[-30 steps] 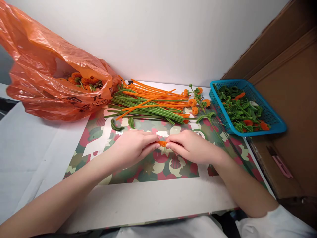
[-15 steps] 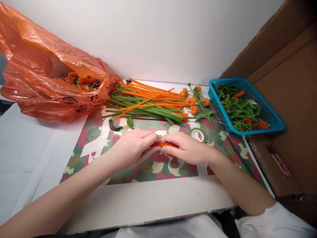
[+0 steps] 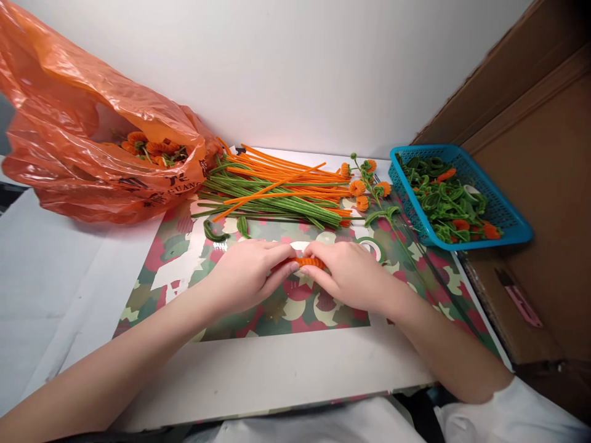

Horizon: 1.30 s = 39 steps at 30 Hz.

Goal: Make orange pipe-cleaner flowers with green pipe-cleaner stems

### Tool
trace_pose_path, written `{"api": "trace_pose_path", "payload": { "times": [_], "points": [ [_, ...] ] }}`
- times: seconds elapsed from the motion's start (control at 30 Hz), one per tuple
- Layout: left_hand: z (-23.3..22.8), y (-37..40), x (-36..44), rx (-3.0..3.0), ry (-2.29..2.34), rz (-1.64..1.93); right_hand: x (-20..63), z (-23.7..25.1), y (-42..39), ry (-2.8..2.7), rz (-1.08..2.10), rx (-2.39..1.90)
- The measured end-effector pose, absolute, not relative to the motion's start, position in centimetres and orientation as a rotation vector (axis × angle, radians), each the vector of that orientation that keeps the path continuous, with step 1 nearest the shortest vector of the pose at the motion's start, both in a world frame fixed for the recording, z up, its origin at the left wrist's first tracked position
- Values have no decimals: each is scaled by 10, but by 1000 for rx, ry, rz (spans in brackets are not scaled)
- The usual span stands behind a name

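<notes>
Between my hands is a ridged orange coil of pipe cleaner (image 3: 310,262), held level above the patterned mat (image 3: 295,311). My left hand (image 3: 249,271) pinches its left end, thumb below and fingers above. The fingers of my right hand (image 3: 348,274) close round the right end, and the two hands nearly touch. Just beyond them lie two green pipe-cleaner leaves (image 3: 243,227) and a roll of green tape (image 3: 372,247), partly covered by my right hand.
Orange and green pipe cleaners (image 3: 281,191) lie in a pile at the back. A finished orange flower stem (image 3: 369,184) rests beside them. At left stands an orange plastic bag (image 3: 106,178) with flowers; at right, a blue basket (image 3: 508,237) of green pieces and a pink cutter (image 3: 521,301).
My right hand has shifted slightly up and to the left along the orange coil, now covering more of the tape roll. My left hand has barely moved.
</notes>
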State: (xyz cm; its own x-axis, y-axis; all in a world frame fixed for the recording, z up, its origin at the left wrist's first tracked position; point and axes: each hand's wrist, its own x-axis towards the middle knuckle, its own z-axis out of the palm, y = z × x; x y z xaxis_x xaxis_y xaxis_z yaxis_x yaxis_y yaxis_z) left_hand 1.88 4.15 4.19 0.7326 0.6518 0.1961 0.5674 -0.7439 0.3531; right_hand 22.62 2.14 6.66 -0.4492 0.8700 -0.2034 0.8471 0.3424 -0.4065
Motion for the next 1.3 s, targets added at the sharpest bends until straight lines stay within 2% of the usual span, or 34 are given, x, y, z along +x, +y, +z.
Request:
{"api": "trace_pose_path", "payload": {
  "times": [0.23,0.53,0.8,1.3],
  "points": [
    [37,42,19,2701,1035,401,237,72,30,-2532,763,-1591],
    [44,43,21,2123,985,316,235,67,31,-2614,594,-1502],
    [43,47,19,1764,1014,191,236,65,30,-2647,617,-1457],
    [43,45,18,1829,1000,186,235,66,30,-2658,657,-1440]
  ]
}}
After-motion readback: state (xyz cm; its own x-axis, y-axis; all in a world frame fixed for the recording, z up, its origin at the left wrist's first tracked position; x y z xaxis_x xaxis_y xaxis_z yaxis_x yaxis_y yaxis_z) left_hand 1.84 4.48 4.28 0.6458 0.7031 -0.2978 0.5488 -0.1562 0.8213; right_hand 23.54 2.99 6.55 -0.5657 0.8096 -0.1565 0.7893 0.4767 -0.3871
